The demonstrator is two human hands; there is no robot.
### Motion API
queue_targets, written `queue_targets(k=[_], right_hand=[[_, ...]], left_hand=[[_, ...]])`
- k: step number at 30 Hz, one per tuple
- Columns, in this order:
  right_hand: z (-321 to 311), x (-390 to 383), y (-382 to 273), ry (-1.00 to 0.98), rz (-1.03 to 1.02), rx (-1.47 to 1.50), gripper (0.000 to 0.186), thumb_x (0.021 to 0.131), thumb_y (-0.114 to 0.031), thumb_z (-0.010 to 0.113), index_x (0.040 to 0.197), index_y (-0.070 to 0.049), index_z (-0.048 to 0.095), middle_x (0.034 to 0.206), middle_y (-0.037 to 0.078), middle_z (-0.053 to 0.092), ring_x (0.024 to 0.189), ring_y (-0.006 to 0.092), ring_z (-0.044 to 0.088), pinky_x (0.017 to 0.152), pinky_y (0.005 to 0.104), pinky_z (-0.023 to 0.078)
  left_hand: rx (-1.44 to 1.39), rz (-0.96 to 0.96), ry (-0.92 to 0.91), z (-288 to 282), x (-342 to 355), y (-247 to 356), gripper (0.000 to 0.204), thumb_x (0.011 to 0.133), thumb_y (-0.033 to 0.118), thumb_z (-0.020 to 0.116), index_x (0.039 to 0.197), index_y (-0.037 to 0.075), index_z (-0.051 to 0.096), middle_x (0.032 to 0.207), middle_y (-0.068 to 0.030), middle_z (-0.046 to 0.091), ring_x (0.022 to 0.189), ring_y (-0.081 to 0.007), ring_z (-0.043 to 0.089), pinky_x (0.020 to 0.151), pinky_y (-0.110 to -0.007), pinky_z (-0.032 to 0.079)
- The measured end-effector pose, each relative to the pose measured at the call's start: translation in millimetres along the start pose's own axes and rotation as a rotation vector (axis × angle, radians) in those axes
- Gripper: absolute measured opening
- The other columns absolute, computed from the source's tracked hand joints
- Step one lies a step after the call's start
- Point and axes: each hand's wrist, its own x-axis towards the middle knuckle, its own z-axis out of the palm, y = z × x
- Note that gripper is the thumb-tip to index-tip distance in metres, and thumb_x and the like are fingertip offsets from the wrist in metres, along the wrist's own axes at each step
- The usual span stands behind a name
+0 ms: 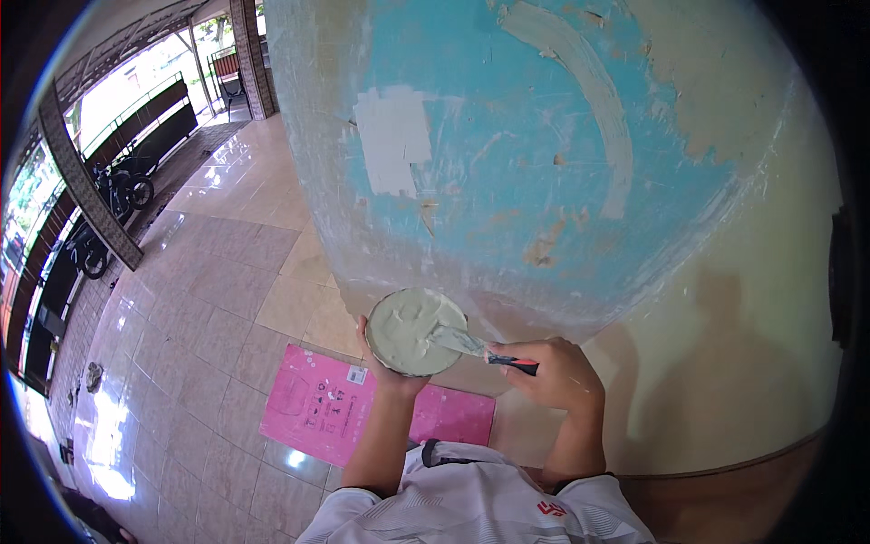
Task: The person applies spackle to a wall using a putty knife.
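My left hand [397,379] holds up a round bowl [371,316] from below, fingers wrapped around its side. Pale grey-green putty [401,331] fills it, with a swirled surface. In my right hand [553,370] is a putty knife [512,363] with a black and red handle. Its putty-smeared blade [460,341] dips into the putty at the bowl's right side. Ahead stands a wall [507,181] of worn blue paint, bearing a whitish patch [394,140] and a long curved stroke of grey filler [603,104].
A flat pink cardboard piece [308,408] lies on the glossy tiled floor [199,335] below my arms. Left, beyond a slanting post [86,190], motorcycles [127,188] stand by a dark gate [145,122]. The cream wall part [725,363] runs along my right.
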Motion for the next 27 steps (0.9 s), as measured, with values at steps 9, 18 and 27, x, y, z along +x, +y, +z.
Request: queue_targets(k=[9, 18, 27], right_hand=[[-3.8, 2.0, 9.1, 0.067, -0.079, 0.057, 0.036, 0.083, -0.021, 0.078, 0.118, -0.023, 0.078, 0.095, 0.013, 0.076, 0.079, 0.0331, 0.072, 0.072, 0.0394, 0.055], [-11.4, 6.0, 0.3, -0.022, -0.001, 0.019, 0.040, 0.082, -0.009, 0.077, 0.121, -0.015, 0.076, 0.104, 0.015, 0.077, 0.086, 0.0302, 0.075, 0.076, 0.0356, 0.056], [-9.1, 8.1, 7.0, -0.116, -0.039, 0.073, 0.035, 0.085, -0.016, 0.074, 0.120, -0.020, 0.077, 0.098, 0.013, 0.077, 0.082, 0.0335, 0.073, 0.075, 0.0378, 0.057]], left_hand=[[0.003, -0.005, -0.047, 1.2, 2.2, -3.1, 0.084, 0.094, 0.075, 0.039, 0.149, 0.013, 0.050, 0.150, -0.0133, 0.052, 0.135, -0.0404, 0.051, 0.111, -0.061, 0.041], [0.009, 0.014, -0.017, 3.5, 1.6, -0.4, 0.084, 0.094, 0.076, 0.040, 0.149, 0.013, 0.050, 0.149, -0.0128, 0.053, 0.134, -0.0397, 0.052, 0.110, -0.060, 0.043], [0.047, 0.016, -0.012, 4.8, 0.8, 2.6, 0.085, 0.093, 0.077, 0.038, 0.149, 0.014, 0.050, 0.148, -0.0127, 0.054, 0.133, -0.0389, 0.053, 0.109, -0.060, 0.044]])
